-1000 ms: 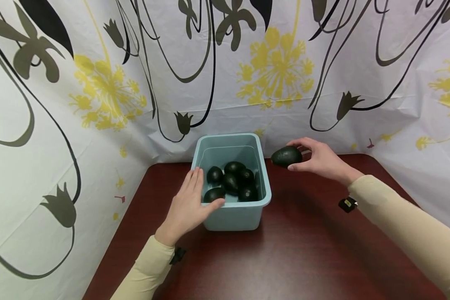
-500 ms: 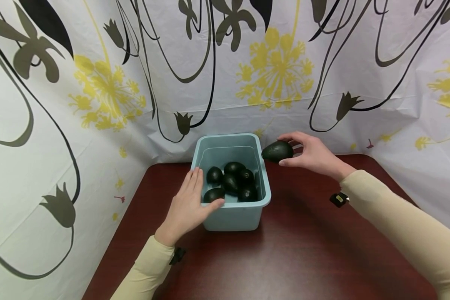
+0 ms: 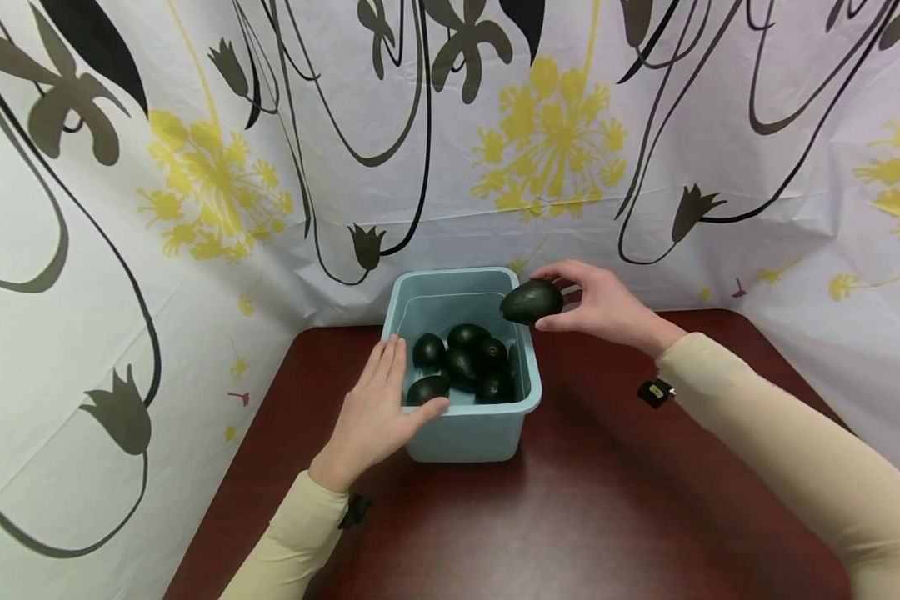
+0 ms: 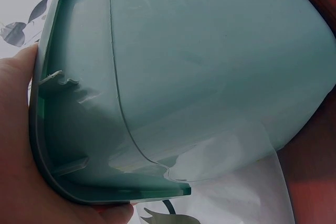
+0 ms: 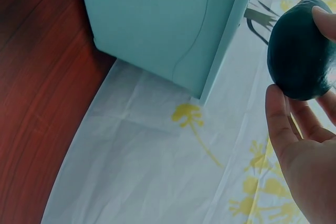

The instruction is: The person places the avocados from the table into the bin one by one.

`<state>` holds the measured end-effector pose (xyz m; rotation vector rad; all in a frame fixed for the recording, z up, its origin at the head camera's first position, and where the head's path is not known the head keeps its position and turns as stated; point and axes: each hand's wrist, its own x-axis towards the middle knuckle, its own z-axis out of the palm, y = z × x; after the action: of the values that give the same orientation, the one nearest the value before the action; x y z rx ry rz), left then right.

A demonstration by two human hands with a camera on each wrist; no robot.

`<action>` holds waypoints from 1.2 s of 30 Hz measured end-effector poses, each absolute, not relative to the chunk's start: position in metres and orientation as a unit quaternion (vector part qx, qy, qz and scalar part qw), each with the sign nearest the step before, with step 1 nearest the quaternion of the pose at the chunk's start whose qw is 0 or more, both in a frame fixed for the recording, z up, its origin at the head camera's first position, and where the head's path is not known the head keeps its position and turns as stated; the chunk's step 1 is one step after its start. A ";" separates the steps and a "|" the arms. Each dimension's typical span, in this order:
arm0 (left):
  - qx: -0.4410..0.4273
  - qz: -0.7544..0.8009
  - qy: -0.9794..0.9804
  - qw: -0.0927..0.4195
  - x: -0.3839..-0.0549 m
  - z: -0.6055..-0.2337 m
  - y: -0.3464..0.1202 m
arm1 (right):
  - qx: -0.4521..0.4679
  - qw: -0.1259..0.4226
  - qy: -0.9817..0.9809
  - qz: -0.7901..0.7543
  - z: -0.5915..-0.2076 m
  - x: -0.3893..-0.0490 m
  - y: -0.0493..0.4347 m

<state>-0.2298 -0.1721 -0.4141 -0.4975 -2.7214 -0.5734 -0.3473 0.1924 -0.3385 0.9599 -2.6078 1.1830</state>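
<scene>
A dark green avocado (image 3: 532,302) is pinched between the thumb and fingers of my right hand (image 3: 603,307), above the right rim of a light blue plastic bin (image 3: 461,435). In the right wrist view the same avocado (image 5: 300,51) sits at the fingertips, apart from the bin's wall (image 5: 152,19). Several more avocados (image 3: 461,367) lie on the bin's floor. My left hand (image 3: 371,412) rests on the bin's near left corner with straight fingers along the rim; in the left wrist view the hand (image 4: 18,145) touches the rim's outer edge.
The bin stands on a dark red wooden table (image 3: 607,500). A white cloth (image 3: 450,192) with yellow and dark floral prints hangs close behind the bin and along both sides of the table.
My right hand has moved left with the avocado, from beside the bin to over its right rim. The left hand and the bin have stayed in place.
</scene>
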 end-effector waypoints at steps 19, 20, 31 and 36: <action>-0.178 -0.198 -0.951 0.158 -0.232 -0.414 -0.173 | 0.391 0.035 -0.848 0.356 -0.340 -0.352 0.142; -0.178 -0.198 -0.951 0.157 -0.232 -0.413 -0.173 | 0.393 0.035 -0.850 0.350 -0.341 -0.352 0.140; -0.177 -0.198 -0.951 0.159 -0.232 -0.413 -0.172 | 0.435 0.043 -0.866 0.243 -0.347 -0.350 0.118; -0.174 -0.199 -0.951 0.157 -0.231 -0.414 -0.172 | 0.454 0.028 -0.864 0.216 -0.350 -0.346 0.108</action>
<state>-0.2312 -0.1718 -0.4138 -0.4974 -2.7223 -0.5706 -0.3457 0.1083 -0.3497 1.4004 -2.6669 0.6664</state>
